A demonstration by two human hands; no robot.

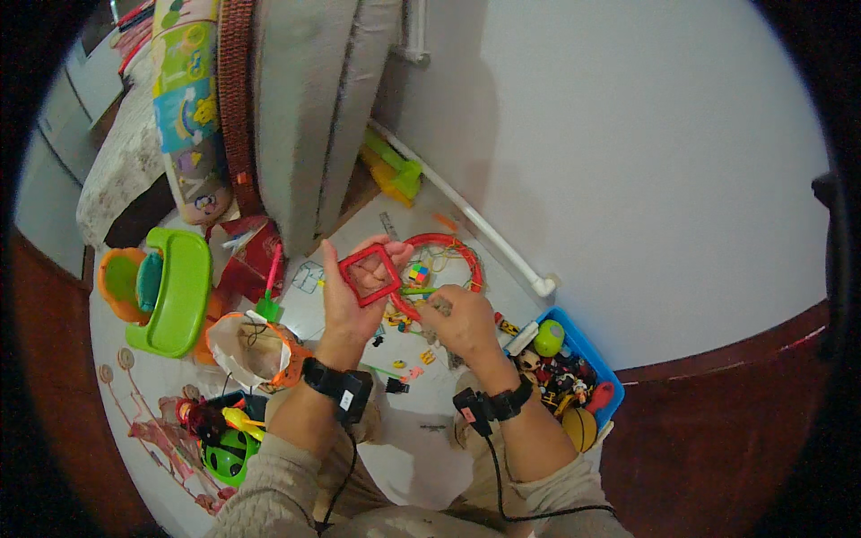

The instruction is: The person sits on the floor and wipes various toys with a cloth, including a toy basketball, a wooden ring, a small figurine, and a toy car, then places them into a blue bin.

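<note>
My left hand [351,311], palm up, holds a red square plastic frame [368,274] with a see-through middle. To its right my right hand [464,323] is half curled, thumb and fingertips drawn together. Something greyish [441,306] shows among its fingers, too blurred to name. A thin green stick [418,291] juts left by those fingertips; whether it is gripped I cannot tell. Beyond both hands a red ring [476,259] lies on the floor, partly hidden by them. A small multicoloured cube [418,272] sits inside it. Both wrists wear black straps with cabled boxes.
At right stands a blue bin [609,376] full of toys. Left are an orange pail [296,360], a pink-handled toy shovel [271,282], a green plastic tray [176,296] and a ladybug-patterned toy [232,457]. Small toy pieces [398,385] litter the floor. A white pipe [471,212] runs along the wall.
</note>
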